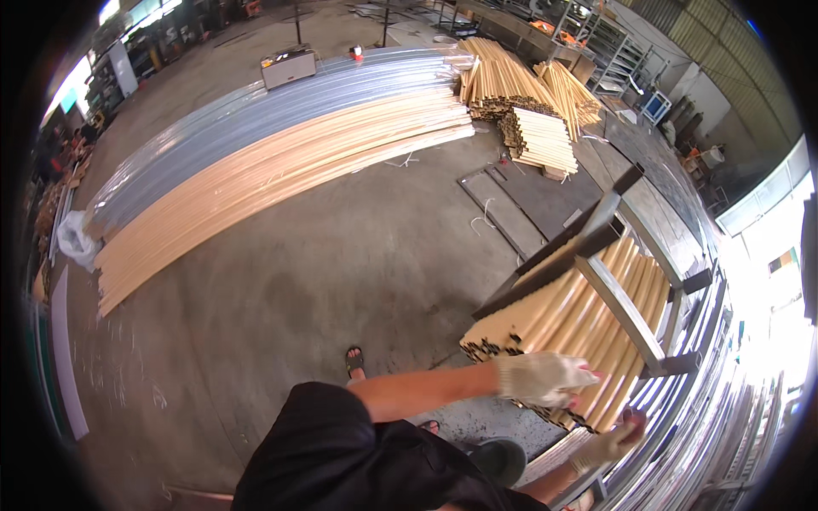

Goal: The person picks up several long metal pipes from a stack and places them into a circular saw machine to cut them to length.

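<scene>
A stack of gold-coloured metal tubes [545, 311] lies in a dark steel frame [626, 311] at my right, its cut ends toward me. My left hand [541, 379], in a pale work glove with bare fingertips, reaches across the near ends of the tubes. Its fingers are stretched out and somewhat apart. Lower and to the right, my right hand [615, 441], gloved the same way, is at the stack's near right corner. Its fingers are curled together, and what they hold, if anything, cannot be made out.
Long gold tubes [281, 175] and film-wrapped grey lengths [213, 140] spread over the floor ahead, with a grey box [288, 66] on top. Shorter cut tubes [541, 140] are piled at the far right. Silvery metal lengths [682, 426] lie beyond my right hand; a dark bucket [498, 460] stands near my legs.
</scene>
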A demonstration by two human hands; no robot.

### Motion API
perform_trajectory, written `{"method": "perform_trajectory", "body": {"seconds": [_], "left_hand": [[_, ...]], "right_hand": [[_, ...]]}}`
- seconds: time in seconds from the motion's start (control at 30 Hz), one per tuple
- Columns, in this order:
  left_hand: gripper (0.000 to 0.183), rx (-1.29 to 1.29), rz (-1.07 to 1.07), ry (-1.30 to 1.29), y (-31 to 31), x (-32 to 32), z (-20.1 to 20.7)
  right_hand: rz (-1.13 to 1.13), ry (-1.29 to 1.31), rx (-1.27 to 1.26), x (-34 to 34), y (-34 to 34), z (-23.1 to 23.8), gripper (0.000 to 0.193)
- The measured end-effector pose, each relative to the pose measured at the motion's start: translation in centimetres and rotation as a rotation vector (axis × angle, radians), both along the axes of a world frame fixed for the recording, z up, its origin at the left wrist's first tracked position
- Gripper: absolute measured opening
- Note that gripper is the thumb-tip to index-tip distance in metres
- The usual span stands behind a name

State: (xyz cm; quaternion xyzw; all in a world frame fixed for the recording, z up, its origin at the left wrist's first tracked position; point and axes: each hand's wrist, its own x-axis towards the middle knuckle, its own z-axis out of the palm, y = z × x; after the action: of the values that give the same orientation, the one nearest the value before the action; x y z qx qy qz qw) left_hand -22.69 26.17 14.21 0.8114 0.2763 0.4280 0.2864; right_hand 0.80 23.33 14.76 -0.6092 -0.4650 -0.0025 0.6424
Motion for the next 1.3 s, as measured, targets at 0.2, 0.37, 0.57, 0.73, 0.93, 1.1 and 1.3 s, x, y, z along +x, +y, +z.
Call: {"method": "perform_trajectory", "body": {"seconds": [0.2, 0.37, 0.57, 0.73, 0.93, 1.1, 1.3], "left_hand": [[0.018, -0.866, 0.242, -0.345, -4.8, -23.1, -5.8], [0.027, -1.142, 0.565, -0.247, -5.2, -32.6, -12.7], [0.03, -0.949, 0.563, 0.2, 1.2, -39.8, -18.0], [0.03, -1.465, 0.827, 0.025, -1.6, -52.0, -30.5], [0.026, -1.805, 0.597, 0.825, -13.7, -61.2, -32.9], [0.024, -1.973, 0.872, 0.302, -5.5, -64.4, -33.5], [0.03, -1.682, 0.671, 0.393, 10.8, -74.2, -42.5]], "right_hand": [[0.628, 0.242, 0.063, -19.2, 1.6, 5.5, 0.038], [1.113, -0.025, -0.683, -35.0, 6.1, 0.0, 0.039], [1.284, -0.644, -1.199, -41.2, 13.7, -16.0, 0.036], [1.285, -0.861, -1.334, -44.8, 23.0, -25.4, 0.034], [1.306, -0.767, -1.334, -50.4, 39.6, -29.0, 0.03], [1.152, -0.622, -1.365, -55.5, 54.7, -28.2, 0.027], [1.039, -0.347, -1.595, -63.1, 67.1, -33.2, 0.029]]}}
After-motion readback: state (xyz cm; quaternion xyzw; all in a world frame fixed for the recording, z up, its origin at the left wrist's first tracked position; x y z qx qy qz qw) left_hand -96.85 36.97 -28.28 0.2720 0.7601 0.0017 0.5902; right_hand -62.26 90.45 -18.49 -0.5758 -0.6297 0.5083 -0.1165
